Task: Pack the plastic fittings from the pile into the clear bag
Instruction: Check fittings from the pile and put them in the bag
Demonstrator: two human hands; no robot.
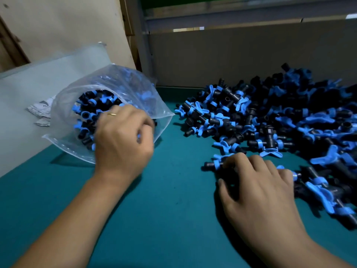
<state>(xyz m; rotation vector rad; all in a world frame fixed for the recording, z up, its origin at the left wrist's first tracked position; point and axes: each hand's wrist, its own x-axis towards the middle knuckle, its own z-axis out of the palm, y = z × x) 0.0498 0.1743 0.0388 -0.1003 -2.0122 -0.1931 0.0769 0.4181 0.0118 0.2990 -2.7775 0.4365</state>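
Holding the mouth of the clear plastic bag [108, 89] with your left hand [123, 140], whose curled fingers are bunched at the bag's near rim at left centre of the frame, you risk letting that rim sag; whether those fingers pinch the film or a fitting you cannot tell from this view. The bag lies tilted on its side, already well filled with black-and-blue fittings, so a slack grip could, in my judgement, let some of them roll back out onto the teal table top [170, 190]. Your right hand [257, 182] lies at lower right, fingers bent down over a few pieces at the near edge of the heap of black plastic fittings with blue wing-shaped collars [280, 120], which fills the right side of the frame; it looks to be gathering them, though what it actually holds is hidden under the palm. The winged collars interlock, so a lifted handful may drag neighbours along and scatter them. Bare table separates pile and bag, so nothing blocks the carry. Behind the bag lie a pale grey sheet [29, 93] and some crumpled paper scraps [41, 109]; a grey back panel [231, 55] closes off the far side.
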